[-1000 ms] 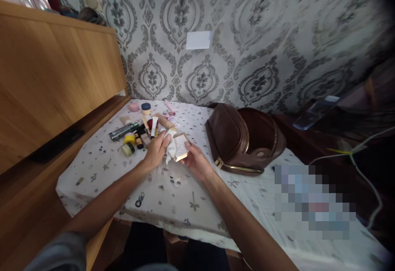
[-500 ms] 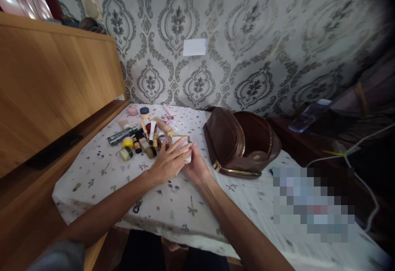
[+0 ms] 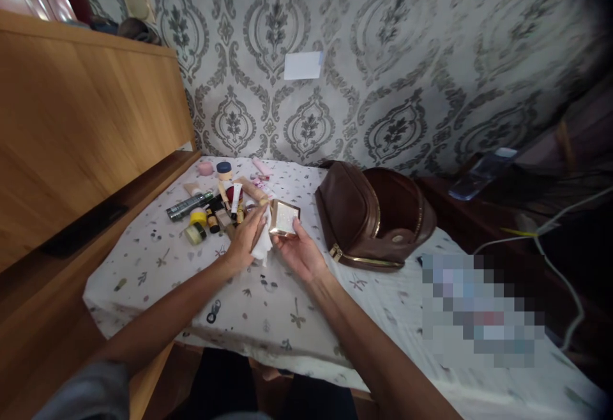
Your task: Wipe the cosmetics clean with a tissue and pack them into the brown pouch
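Hands on things: right gripping unlabelled gold compact, left seemingly clutching white tissue.

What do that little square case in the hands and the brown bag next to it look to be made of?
The square case, held in the right hand, looks like gold-toned metal or metallised plastic: its rim is golden and its pale top glints. The brown bag looks like leather or an imitation, smooth with a soft sheen, with a gold-coloured zip. The white wad in the left hand looks like tissue or cloth.

Dim room light, the far right corner falls into dark vignette, edges bend wide, left side blurs softly.
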Tool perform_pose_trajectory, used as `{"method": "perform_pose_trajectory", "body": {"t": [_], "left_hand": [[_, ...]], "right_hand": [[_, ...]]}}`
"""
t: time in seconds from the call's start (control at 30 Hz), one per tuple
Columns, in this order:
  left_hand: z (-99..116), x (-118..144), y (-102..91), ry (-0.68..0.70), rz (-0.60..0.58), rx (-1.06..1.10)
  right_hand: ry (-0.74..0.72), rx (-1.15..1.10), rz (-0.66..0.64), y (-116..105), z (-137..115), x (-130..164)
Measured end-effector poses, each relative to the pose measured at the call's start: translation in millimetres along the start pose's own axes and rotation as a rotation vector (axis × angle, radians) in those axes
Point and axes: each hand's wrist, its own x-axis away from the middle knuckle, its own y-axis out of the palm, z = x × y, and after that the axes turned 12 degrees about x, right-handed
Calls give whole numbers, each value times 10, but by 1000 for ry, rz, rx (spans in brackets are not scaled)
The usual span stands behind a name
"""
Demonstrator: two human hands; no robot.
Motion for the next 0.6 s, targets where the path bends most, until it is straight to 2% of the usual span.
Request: {"method": "perform_pose_trajectory", "body": {"t": [0.1,0.2,0.4,0.6], "left_hand": [[52,67,110,-9,-80,-33],[81,79,150,-20,-90,-42],[47,31,31,-21,-25,-59],[70,-64,-91,-15,50,-7]], "right_hand": [[-14,27,79,-104,5,-69],[20,98,141,-140,12,-81],[-137,212,108,4,20,26],[-14,168,98,44,-29,78]]}}
